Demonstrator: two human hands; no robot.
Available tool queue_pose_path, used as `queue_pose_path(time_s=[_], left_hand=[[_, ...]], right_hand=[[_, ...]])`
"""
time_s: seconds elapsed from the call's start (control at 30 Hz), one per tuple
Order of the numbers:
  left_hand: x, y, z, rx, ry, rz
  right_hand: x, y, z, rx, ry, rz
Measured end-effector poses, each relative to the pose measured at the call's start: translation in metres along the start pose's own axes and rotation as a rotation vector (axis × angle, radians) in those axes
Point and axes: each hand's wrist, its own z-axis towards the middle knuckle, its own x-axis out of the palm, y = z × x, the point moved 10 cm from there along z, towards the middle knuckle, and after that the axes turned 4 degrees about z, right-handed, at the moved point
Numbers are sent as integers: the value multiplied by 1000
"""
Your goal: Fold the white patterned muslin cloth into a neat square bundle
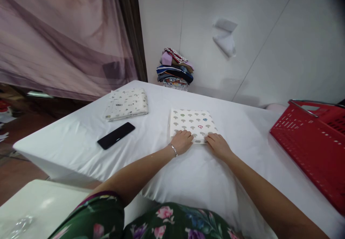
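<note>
A white folded cloth (192, 122) printed with grey mushrooms, a few of them coloured, lies flat on the white-covered table (167, 99). At its near left corner my left hand (183, 141), a silver bracelet at the wrist, grips the edge with curled fingers on top. My right hand (218, 145) pinches the same near edge farther right, fingertips on the upper layer. Both thumbs are partly hidden. Another white folded cloth (128, 103), with small dark prints, rests on the left of the table. In front of it lies a black phone (116, 135).
On the right of the table stands a red plastic basket (309, 145) with a metal handle. Behind the far edge rises a stack of folded clothes (175, 68) against the wall. A pink curtain (64, 38) hangs at left. A white stool-like surface (40, 203) is at lower left.
</note>
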Motion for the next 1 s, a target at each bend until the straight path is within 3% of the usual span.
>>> queue_pose_path(time_s=[0.27,0.57,1.0], left_hand=[[-2,1,2,-7,27,-21],[0,3,7,-22,66,-7],[4,5,9,-28,33,21]], right_hand=[[-2,0,0,4,44,41],[5,-6,7,14,177,64],[5,-12,8,42,189,159]])
